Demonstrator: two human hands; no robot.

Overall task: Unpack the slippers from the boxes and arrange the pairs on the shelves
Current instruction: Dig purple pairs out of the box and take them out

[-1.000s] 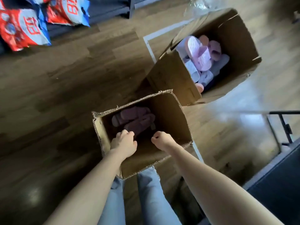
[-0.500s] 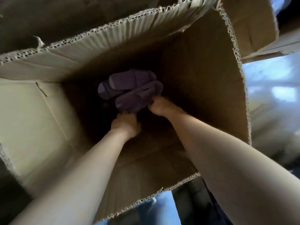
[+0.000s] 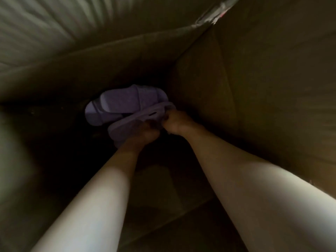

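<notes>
Both forearms are reaching deep down into the cardboard box (image 3: 245, 88). At the bottom, the left hand (image 3: 145, 135) and right hand (image 3: 177, 123) are both gripping the nearer purple slipper (image 3: 134, 124), fingers curled on its edge. It's dim in there, so the exact grip is probably a pinch. Just behind it, the second purple slipper (image 3: 123, 102) is lying touching it. So it's the unpacking step; next she's needing to lift the pair out clear of the walls.
</notes>
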